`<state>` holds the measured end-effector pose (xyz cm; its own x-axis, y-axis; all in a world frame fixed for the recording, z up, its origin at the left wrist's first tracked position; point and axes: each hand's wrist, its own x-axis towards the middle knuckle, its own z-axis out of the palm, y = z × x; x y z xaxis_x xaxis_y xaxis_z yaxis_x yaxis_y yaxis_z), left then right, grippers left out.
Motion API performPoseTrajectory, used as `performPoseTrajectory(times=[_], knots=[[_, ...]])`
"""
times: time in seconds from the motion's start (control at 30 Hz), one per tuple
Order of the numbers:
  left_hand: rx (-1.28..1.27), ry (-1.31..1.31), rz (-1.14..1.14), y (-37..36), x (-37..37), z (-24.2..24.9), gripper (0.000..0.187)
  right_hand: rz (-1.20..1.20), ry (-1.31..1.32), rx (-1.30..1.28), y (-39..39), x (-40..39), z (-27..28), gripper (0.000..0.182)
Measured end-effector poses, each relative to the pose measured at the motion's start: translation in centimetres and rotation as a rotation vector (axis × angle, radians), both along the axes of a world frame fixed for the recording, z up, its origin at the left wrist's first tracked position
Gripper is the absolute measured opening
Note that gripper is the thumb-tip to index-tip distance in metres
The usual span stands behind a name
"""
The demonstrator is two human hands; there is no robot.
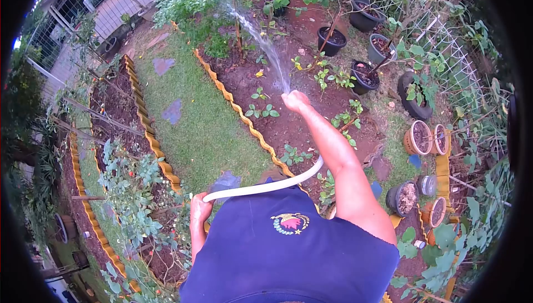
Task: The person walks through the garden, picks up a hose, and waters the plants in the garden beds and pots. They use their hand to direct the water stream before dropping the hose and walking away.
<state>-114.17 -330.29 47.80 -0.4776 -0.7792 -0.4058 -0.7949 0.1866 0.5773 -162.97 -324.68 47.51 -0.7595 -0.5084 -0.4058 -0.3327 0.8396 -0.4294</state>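
A white garden hose (266,187) curves across the front of my body from one hand to the other. My right hand (296,101), arm stretched forward, is closed around its outlet end. Water (265,47) shoots out from there in a fanning jet toward a leafy green shrub (194,8) at the far end of the bed. Low by my side, my left hand (201,208) is wrapped round another stretch of the hose. Below the jet, small leafy plants (261,111) grow in the brown soil bed (244,81).
Wavy yellow edging (239,108) separates the bed from a grass path (189,119) with flat stones. Black pots (332,41), a tyre (415,95) and terracotta pots (417,137) line the right side near a wire fence (449,58). A bush (133,186) stands at left.
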Motion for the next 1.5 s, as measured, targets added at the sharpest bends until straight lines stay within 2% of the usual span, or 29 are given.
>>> performPoseTrajectory(times=[0.23,0.47,0.67,0.8,0.9,1.0,1.13,1.27,1.37,1.5], knots=[[0.017,-0.053,-0.013,0.2,-2.9,0.2,0.025,0.003,-0.011,0.012,1.9,-2.5,-0.5,0.052],[0.044,-0.076,-0.008,0.8,-7.1,2.1,0.025,0.002,-0.012,-0.048,2.1,-5.7,2.7,0.052],[0.052,-0.045,-0.002,1.2,-8.3,0.8,0.022,0.049,-0.052,0.017,3.3,-7.7,-1.2,0.052],[0.081,-0.007,0.014,1.1,-7.8,-2.0,0.022,0.179,-0.068,-0.017,1.8,-6.0,-1.1,0.053],[0.076,-0.019,0.014,0.8,-7.8,-1.9,0.022,0.225,-0.149,0.010,0.7,-5.4,-0.6,0.052],[0.054,-0.064,0.004,0.6,-8.0,-1.6,0.023,0.158,-0.164,-0.006,1.1,-6.0,-0.5,0.052],[0.074,-0.072,-0.016,0.7,-8.1,-1.4,0.024,0.177,-0.112,-0.069,1.1,-5.9,-2.0,0.052],[0.064,-0.091,-0.023,0.7,-8.8,-0.6,0.025,0.220,-0.173,-0.057,1.0,-5.7,-2.0,0.051],[0.048,-0.119,-0.033,0.9,-9.7,0.7,0.025,0.177,-0.164,-0.065,1.5,-6.0,-2.7,0.053],[0.068,-0.097,-0.021,0.9,-9.5,-0.3,0.025,0.150,-0.150,-0.074,1.8,-6.5,-3.2,0.053]])
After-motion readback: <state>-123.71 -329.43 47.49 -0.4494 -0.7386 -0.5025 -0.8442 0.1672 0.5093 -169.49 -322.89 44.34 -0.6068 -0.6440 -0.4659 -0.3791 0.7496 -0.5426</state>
